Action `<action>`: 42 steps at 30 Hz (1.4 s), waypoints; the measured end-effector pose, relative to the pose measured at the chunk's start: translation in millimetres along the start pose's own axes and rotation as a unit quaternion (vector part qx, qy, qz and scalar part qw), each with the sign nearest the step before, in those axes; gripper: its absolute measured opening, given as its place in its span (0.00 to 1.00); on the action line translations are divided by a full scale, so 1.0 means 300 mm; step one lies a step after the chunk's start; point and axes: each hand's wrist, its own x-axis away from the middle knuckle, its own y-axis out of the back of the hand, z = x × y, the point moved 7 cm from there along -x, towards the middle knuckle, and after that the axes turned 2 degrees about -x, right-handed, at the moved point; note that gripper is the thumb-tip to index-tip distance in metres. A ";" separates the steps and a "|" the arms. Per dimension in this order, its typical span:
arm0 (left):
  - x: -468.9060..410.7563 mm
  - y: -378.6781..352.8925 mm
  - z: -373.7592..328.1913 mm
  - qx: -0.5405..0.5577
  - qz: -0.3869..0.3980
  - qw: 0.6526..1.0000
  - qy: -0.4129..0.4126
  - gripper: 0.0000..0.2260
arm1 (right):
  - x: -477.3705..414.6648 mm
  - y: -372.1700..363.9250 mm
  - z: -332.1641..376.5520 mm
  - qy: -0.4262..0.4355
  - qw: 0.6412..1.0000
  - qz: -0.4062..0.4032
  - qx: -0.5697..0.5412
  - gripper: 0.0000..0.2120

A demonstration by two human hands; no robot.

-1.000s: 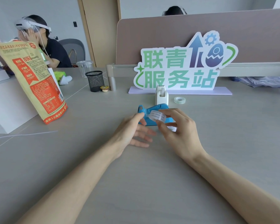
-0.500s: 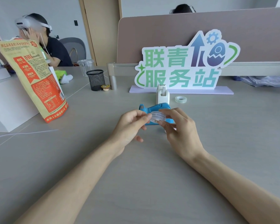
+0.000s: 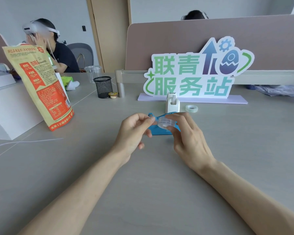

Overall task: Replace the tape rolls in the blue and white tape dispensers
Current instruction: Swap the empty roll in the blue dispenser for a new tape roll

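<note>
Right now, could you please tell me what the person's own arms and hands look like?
Both arms are bare: the left forearm and right forearm show no sleeves down to the picture's lower edge. The left hand and right hand wear no visible gloves, rings, watch or bracelet.

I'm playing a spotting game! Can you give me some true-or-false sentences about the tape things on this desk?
1. The right hand holds the clear tape roll. True.
2. The small spare tape roll lies left of the white plastic tape dispenser. False: it lies to the dispenser's right.
3. The blue plastic tape dispenser sits on the grey table. True.
4. The black mesh pen cup is tipped over. False: it stands upright.
</note>
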 end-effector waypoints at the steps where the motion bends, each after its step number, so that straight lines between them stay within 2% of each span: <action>1: -0.001 0.003 -0.008 0.000 -0.006 1.000 -0.009 0.05 | 0.001 0.000 0.002 -0.002 1.000 0.001 0.003 0.17; 9: -0.094 -0.005 -0.036 -0.033 -0.038 0.998 -0.036 0.06 | -0.073 0.001 -0.068 -0.010 0.999 0.016 0.034 0.26; 13: -0.156 -0.011 -0.022 -0.019 -0.082 0.996 -0.041 0.05 | -0.122 -0.030 -0.114 -0.015 0.999 0.026 0.038 0.25; 18: -0.192 -0.026 0.012 -0.026 -0.077 0.996 -0.047 0.12 | -0.143 -0.037 -0.182 -0.051 0.998 0.039 0.006 0.21; 22: -0.210 -0.039 0.016 -0.030 -0.077 0.995 -0.064 0.11 | -0.149 -0.040 -0.216 -0.098 0.994 0.032 -0.042 0.17; 33: -0.203 -0.064 0.011 -0.192 -0.079 0.971 -0.122 0.08 | -0.131 -0.045 -0.239 -0.109 0.993 0.040 -0.034 0.18; 42: -0.209 -0.057 0.025 -0.194 -0.071 0.970 -0.124 0.06 | -0.094 -0.063 -0.256 -0.169 0.983 0.037 -0.062 0.16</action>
